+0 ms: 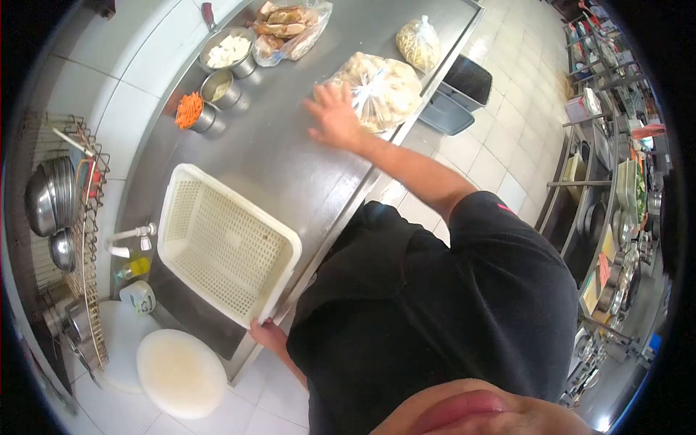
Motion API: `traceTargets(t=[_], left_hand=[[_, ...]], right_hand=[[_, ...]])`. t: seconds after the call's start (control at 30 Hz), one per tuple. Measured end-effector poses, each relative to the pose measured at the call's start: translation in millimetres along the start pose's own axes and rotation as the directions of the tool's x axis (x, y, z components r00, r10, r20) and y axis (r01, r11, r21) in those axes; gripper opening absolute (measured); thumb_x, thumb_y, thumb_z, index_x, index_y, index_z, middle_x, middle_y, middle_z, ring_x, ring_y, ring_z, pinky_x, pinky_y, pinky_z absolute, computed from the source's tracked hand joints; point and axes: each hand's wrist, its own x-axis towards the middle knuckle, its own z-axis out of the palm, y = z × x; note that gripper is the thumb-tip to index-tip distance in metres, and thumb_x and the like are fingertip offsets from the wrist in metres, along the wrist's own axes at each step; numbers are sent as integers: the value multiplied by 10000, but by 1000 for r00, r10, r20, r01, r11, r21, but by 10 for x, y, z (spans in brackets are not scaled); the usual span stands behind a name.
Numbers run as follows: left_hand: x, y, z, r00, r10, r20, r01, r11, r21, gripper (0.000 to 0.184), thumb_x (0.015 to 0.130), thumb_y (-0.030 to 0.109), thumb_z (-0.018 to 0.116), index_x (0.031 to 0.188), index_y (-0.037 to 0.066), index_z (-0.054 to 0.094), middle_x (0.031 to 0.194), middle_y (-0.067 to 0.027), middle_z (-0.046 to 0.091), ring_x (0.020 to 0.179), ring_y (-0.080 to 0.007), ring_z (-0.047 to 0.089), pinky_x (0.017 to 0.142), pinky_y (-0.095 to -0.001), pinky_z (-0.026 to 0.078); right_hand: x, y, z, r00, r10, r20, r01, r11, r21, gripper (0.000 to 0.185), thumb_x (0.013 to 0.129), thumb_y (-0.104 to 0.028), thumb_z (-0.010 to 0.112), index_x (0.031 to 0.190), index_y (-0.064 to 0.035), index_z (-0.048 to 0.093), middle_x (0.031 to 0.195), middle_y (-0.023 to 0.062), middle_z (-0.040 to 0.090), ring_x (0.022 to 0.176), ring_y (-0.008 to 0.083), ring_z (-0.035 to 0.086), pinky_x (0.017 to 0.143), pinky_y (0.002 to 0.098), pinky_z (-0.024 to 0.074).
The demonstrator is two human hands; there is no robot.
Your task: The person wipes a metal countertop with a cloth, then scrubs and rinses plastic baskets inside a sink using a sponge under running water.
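Observation:
A cream plastic basket with perforated sides and base stands on the steel counter, with nothing in it. My left hand grips its near corner by the rim, with part of the fingers hidden. My right hand is over the counter with its fingers spread, right beside a clear plastic bag of pale chunks, knotted on top. Whether the hand touches the bag I cannot tell. Beyond it stand metal containers of orange strips, white pieces and something pale.
Along the back are a bag of brownish pieces and a tap. A smaller knotted bag lies near the counter's front edge. A dark bin stands on the floor. White round boards and a wire rack are at left.

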Motion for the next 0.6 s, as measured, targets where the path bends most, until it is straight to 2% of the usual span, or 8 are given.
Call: traceTargets(t=[0.07, 0.13, 0.2, 0.23, 0.43, 0.47, 0.53, 0.6], left_hand=[[271, -309, -305, 988, 144, 50, -152, 950, 271, 286, 902, 190, 523, 1093, -21, 552, 998, -96, 582, 780, -170, 498, 636, -296, 388], [174, -186, -282, 955, 210, 208, -292, 771, 566, 269, 910, 160, 527, 1086, -41, 555, 999, -111, 586, 805, -175, 528, 635, -282, 406], [278, -219, -173, 999, 34, -5, -33, 995, 90, 247, 926, 141, 512, 1073, -52, 558, 1004, -125, 581, 814, -178, 533, 642, -286, 415], [262, -238, -183, 992, -90, -84, 73, 980, -183, 237, 935, 131, 505, 1066, -58, 560, 1006, -133, 579, 818, -180, 536, 646, -288, 419], [-222, 240, 362, 945, -118, -304, 26, 957, -290, 214, 853, 139, 581, 1019, 3, 578, 899, -87, 613, 722, -185, 576, 563, -282, 421], [-154, 144, 280, 953, -95, -287, 3, 952, -305, 223, 886, 174, 611, 1060, 34, 598, 968, -75, 649, 740, -146, 615, 562, -256, 467], [-135, 165, 311, 950, -109, -292, -3, 934, -357, 263, 851, 85, 560, 1105, 18, 569, 947, -83, 633, 669, -165, 572, 485, -273, 417], [-219, 320, 414, 916, -128, -379, -44, 910, -413, 212, 801, 36, 543, 1010, 6, 567, 895, -100, 605, 638, -185, 544, 457, -277, 374]], right_hand=[[82, 439, 62, 997, 65, 27, -59, 981, -185, 609, 807, -492, 684, 1290, -130, 605, 1426, 212, 451, 1390, 404, 325, 1146, 655, 167], [29, 774, 81, 998, 15, 63, -6, 992, -126, 617, 797, -499, 689, 1290, -136, 606, 1403, 203, 466, 1382, 399, 330, 1148, 651, 164], [9, 914, -41, 985, -28, 169, 50, 991, -125, 641, 790, -526, 688, 1291, -135, 605, 1382, 182, 485, 1383, 374, 329, 1147, 651, 168], [18, 986, -116, 982, -23, 189, 50, 989, -140, 648, 795, -526, 691, 1300, -132, 600, 1399, 172, 479, 1391, 370, 325, 1148, 653, 173], [68, 1608, -55, 983, -100, 157, 126, 977, -171, 622, 797, -496, 704, 1277, -112, 611, 1351, 164, 509, 1333, 344, 400, 1122, 626, 243], [110, 1609, -181, 981, -81, 174, 107, 984, -144, 603, 810, -478, 700, 1278, -108, 611, 1342, 172, 514, 1318, 356, 423, 1125, 619, 248], [129, 1786, -76, 979, -116, 165, 140, 980, -142, 639, 834, -508, 686, 1327, -112, 590, 1437, 172, 473, 1381, 364, 381, 1142, 620, 220], [137, 1802, -51, 966, -84, 245, 139, 966, -219, 676, 835, -547, 675, 1369, -147, 565, 1467, 147, 473, 1421, 359, 338, 1135, 650, 198]])
